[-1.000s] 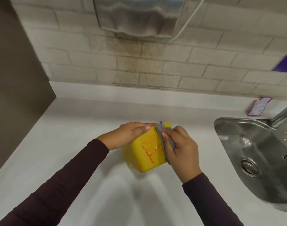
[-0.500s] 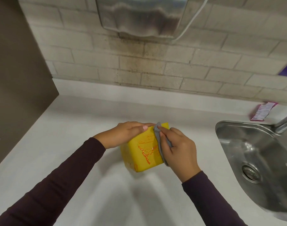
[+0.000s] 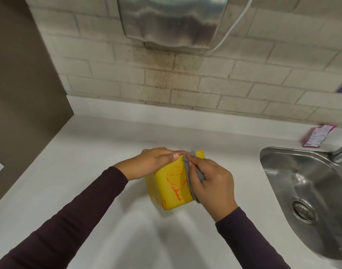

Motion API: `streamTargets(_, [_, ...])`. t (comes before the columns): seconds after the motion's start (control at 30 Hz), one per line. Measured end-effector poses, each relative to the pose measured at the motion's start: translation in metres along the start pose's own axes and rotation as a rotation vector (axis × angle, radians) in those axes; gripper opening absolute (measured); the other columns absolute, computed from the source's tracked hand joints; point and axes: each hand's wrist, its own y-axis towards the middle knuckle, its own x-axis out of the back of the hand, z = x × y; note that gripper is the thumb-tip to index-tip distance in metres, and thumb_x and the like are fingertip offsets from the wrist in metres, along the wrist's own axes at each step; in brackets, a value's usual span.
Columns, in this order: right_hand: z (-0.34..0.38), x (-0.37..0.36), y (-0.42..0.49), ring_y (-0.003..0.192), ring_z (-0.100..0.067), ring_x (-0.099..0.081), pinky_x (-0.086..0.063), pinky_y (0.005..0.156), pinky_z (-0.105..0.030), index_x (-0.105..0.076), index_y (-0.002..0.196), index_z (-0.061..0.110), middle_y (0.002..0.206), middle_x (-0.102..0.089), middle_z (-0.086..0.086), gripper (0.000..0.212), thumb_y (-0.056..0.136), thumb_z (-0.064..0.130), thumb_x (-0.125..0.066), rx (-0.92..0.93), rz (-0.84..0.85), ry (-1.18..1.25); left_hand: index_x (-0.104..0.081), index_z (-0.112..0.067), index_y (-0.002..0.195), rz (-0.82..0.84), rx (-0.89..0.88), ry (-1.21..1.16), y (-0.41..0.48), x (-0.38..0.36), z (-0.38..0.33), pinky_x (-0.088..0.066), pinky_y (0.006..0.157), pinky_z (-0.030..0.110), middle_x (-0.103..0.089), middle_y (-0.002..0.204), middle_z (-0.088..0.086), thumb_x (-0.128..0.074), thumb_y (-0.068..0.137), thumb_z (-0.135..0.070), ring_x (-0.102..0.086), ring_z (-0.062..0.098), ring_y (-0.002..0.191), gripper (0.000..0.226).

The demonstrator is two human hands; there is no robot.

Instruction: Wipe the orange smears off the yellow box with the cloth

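Gripping the top left edge of the yellow box [image 3: 172, 193], the left hand [image 3: 152, 164] has its fingers [image 3: 171, 155] pressed together and laid flat along it. The box sits tilted on the white surface [image 3: 88, 162] at centre frame, orange smears [image 3: 176, 184] streaking its upturned face. At the box's 3 o'clock edge, the right hand [image 3: 214, 188] pinches the grey cloth [image 3: 189, 175] between thumb and curled fingers, the cloth running down that edge and touching the smeared face. Out at 3 o'clock lies the steel sink [image 3: 312, 191], with a pink packet [image 3: 314, 135] leaning behind it at 2 o'clock.
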Motion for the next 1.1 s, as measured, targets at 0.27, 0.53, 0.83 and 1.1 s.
streamTargets(0.27, [-0.012, 0.005, 0.014, 0.062, -0.024, -0.067, -0.055, 0.053, -0.030, -0.074, 0.093, 0.010, 0.075, -0.073, -0.008, 0.025, 0.085, 0.019, -0.053, -0.042, -0.050, -0.054, -0.050, -0.073, 0.095, 0.020, 0.014, -0.031, 0.003, 0.010, -0.003, -0.030, 0.114, 0.045, -0.062, 0.115, -0.017, -0.035, 0.081, -0.058, -0.053, 0.016, 0.122, 0.024])
streamTargets(0.53, [0.005, 0.000, 0.002, 0.055, -0.019, -0.063, -0.049, 0.045, -0.026, -0.073, 0.097, 0.014, 0.069, -0.070, -0.003, 0.030, 0.088, 0.026, -0.048, 0.092, 0.041, -0.056, -0.044, -0.067, 0.099, 0.003, 0.017, 0.013, 0.002, 0.010, -0.005, -0.025, 0.116, 0.045, -0.057, 0.124, -0.015, -0.031, 0.082, -0.056, -0.047, 0.014, 0.128, 0.024])
streamTargets(0.83, [0.009, -0.001, 0.016, 0.067, -0.023, -0.068, -0.055, 0.056, -0.029, -0.074, 0.095, 0.012, 0.080, -0.074, -0.006, 0.028, 0.089, 0.026, -0.051, -0.043, 0.012, -0.025, -0.041, -0.070, 0.095, -0.028, 0.024, 0.039, 0.001, 0.006, -0.006, -0.023, 0.116, 0.046, -0.053, 0.106, -0.023, -0.033, 0.097, -0.046, -0.047, 0.013, 0.123, 0.026])
streamTargets(1.1, [-0.004, 0.012, 0.003, 0.057, -0.023, -0.064, -0.053, 0.048, -0.031, -0.074, 0.094, 0.012, 0.068, -0.068, -0.006, 0.032, 0.087, 0.028, -0.047, 0.041, 0.082, -0.054, -0.046, -0.071, 0.096, -0.004, 0.034, -0.007, 0.000, 0.009, -0.008, -0.024, 0.117, 0.044, -0.059, 0.122, -0.017, -0.033, 0.083, -0.057, -0.048, 0.013, 0.127, 0.023])
